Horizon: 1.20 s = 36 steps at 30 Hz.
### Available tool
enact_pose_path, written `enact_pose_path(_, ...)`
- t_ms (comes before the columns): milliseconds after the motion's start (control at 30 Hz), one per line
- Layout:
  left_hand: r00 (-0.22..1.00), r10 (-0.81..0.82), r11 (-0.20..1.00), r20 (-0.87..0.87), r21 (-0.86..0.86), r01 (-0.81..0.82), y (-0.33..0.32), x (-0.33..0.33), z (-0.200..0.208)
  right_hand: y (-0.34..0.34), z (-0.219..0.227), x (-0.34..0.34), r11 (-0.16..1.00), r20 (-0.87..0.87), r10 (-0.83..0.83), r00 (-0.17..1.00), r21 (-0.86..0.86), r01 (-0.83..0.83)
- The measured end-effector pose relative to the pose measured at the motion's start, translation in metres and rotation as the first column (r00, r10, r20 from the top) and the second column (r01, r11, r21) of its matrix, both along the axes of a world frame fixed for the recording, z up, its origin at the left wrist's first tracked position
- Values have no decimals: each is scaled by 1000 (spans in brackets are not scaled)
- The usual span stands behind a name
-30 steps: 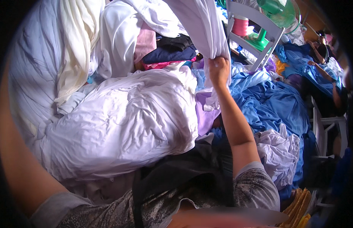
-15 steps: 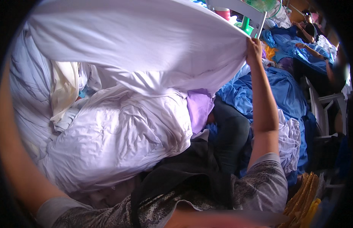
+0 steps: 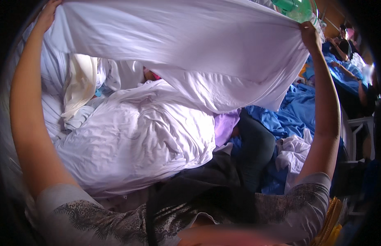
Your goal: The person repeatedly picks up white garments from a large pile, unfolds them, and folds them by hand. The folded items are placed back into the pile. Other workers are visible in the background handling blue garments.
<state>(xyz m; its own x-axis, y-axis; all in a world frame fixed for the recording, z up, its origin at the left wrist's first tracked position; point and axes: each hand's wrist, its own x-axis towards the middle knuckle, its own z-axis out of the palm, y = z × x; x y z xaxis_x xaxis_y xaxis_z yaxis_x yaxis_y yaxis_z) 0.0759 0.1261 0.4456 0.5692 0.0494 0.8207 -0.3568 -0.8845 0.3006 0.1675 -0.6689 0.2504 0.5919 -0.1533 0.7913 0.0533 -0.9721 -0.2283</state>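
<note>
A wide white cloth point(image 3: 178, 45) is stretched between my raised hands, its lower edge hanging in a loose fold. My left hand point(image 3: 48, 15) grips it at the upper left, fingers closed. At the upper right my right hand point(image 3: 311, 37) is closed on the other end. Below the held cloth, a large heap of crumpled white fabric point(image 3: 137, 135) lies across my lap. A cream cloth point(image 3: 79, 84) hangs to the left of the heap, and a lilac cloth point(image 3: 226, 125) shows at its right edge beside my dark-trousered leg.
Blue fabric point(image 3: 295, 108) is piled to the right, with a smaller crumpled white cloth point(image 3: 295, 153) nearer me. A white plastic chair point(image 3: 360, 135) stands at the far right. Beyond it, a person point(image 3: 344, 45) sits handling blue cloth. A green fan-like object point(image 3: 297, 8) is at the top.
Both arms have spread and risen; my right hand has moved right and up. My left hand has come into view. The white cloth is pulled wider and shifted right.
</note>
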Motion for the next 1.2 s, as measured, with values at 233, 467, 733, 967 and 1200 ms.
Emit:
enact_pose_path(233,924,-383,842,-27,-423,336,33,-31,-48,5,10,-85,952,333,286,899,8,-306)
enact_pose_path(467,613,-154,950,-775,-288,-125,114,-144,-280,63,-167,-222,761,-614,648,450,550,-344)
enact_pose_path(733,419,258,966,-871,230,-118,74,-197,-423,111,-250,-236,896,-912,353,208,266,-355)
enact_pose_path(967,430,26,991,-903,-32,-128,36,-209,-397,109,-283,-209,791,-872,458,172,311,-526)
enact_pose_path(1200,349,6,978,-937,-67,-197,43,-206,-385,102,-283,-202,797,-821,538,192,421,-432)
